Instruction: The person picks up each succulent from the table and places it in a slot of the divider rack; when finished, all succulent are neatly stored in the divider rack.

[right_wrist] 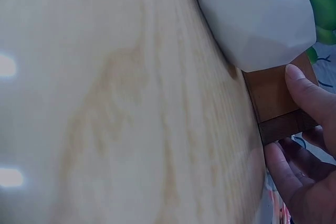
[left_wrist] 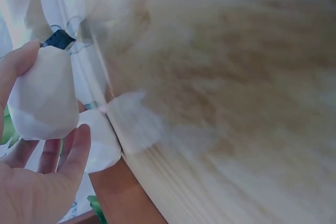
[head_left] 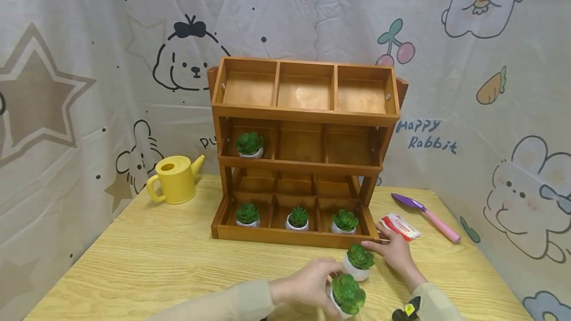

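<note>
My left hand (head_left: 312, 284) holds a small potted succulent (head_left: 349, 294) between thumb and fingers. In the left wrist view its white faceted pot (left_wrist: 44, 95) is raised off the table, base showing. Just beyond it, another potted succulent (head_left: 358, 261) stands on the table before the shelf's right front corner. My right hand (head_left: 394, 251) grips that corner of the brown wooden tiered shelf (head_left: 294, 239), thumb on the front board and fingers round the side. On the shelf, a succulent (head_left: 250, 143) sits in the middle tier's left compartment; three more plants (head_left: 297, 218) fill the bottom front compartments.
A yellow watering can (head_left: 177, 180) stands left of the shelf. To the right lie a red-and-white packet (head_left: 400, 227), close to my right hand, and a trowel (head_left: 428, 216) with purple blade and pink handle. Printed cloth (head_left: 107, 63) hangs behind the table (head_left: 147, 251).
</note>
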